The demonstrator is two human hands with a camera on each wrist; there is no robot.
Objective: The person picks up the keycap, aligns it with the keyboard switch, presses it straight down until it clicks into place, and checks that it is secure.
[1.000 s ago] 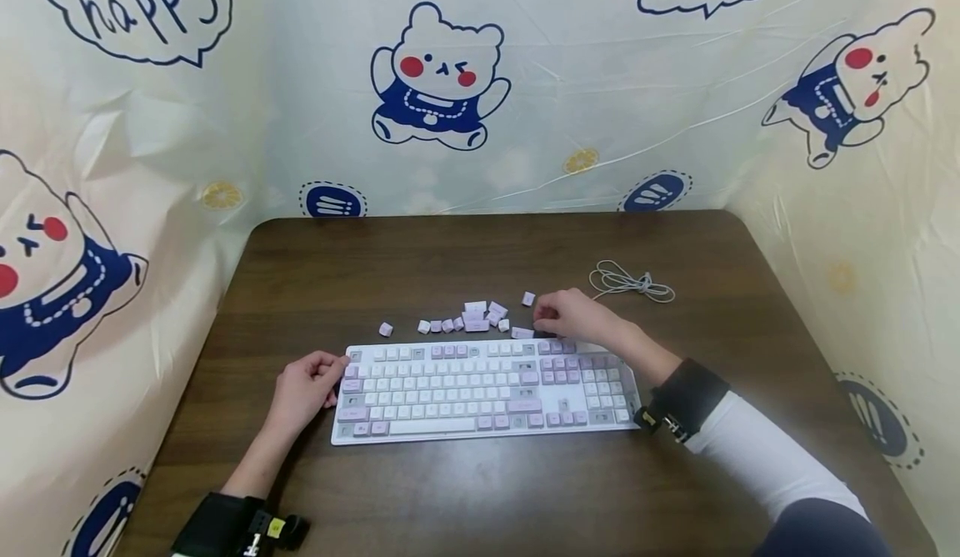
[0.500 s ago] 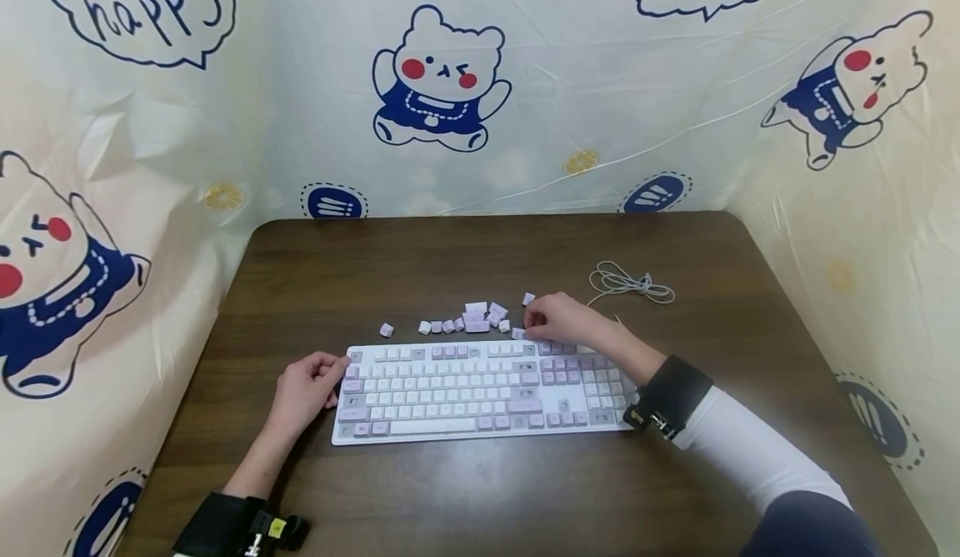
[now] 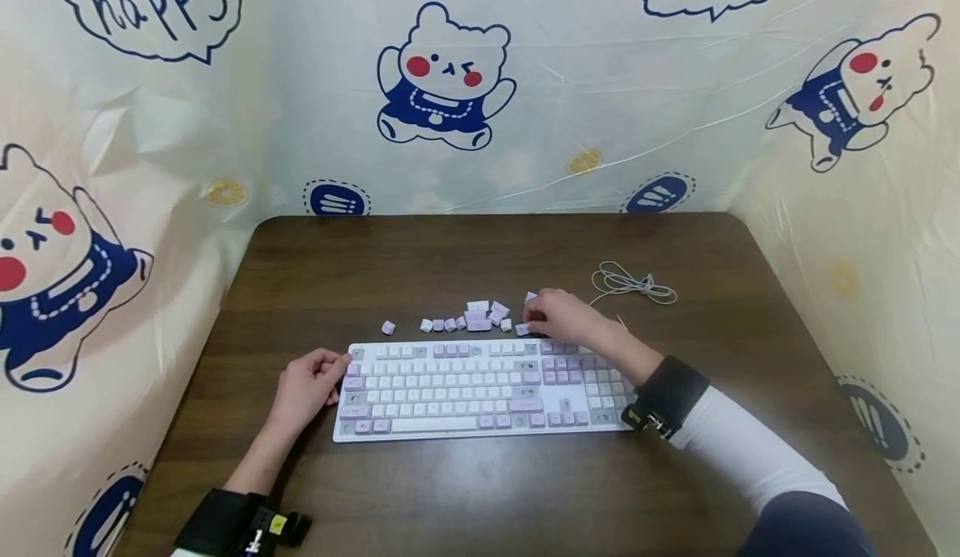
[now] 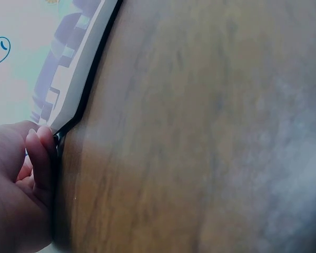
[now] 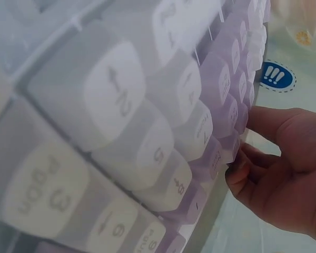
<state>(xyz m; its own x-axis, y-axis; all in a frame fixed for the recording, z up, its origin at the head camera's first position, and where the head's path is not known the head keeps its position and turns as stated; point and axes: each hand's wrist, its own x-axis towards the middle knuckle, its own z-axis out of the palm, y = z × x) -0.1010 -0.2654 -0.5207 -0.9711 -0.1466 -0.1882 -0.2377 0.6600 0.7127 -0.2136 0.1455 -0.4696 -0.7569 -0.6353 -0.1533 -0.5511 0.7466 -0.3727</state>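
A white full-size keyboard (image 3: 435, 435) with white, lilac and grey keys lies on the table. My left hand (image 3: 306, 386) grips its left edge near the back corner, and in the left wrist view the curled fingers (image 4: 42, 158) meet at that corner. Behind the keyboard, my right hand (image 3: 564, 317) pinches a lilac keycap (image 3: 522, 329) at its left end. From the right wrist, the right hand (image 5: 289, 163) shows past the number pad keys (image 5: 152, 147), its fingertips partly hidden by the keyboard. A small keycap (image 3: 530, 297) sits just beyond those fingers.
Several loose white and lilac keycaps (image 3: 478, 324) lie in a cluster behind the keyboard. Farther left sits a single keycap (image 3: 387, 328). A bundled grey cable (image 3: 632, 286) rests at the back right of the brown table (image 3: 450, 248). Printed curtains (image 3: 315, 107) enclose three sides.
My right hand has moved left to the lilac keycap, which has shifted slightly in its fingers. The left hand stays on the keyboard's edge.
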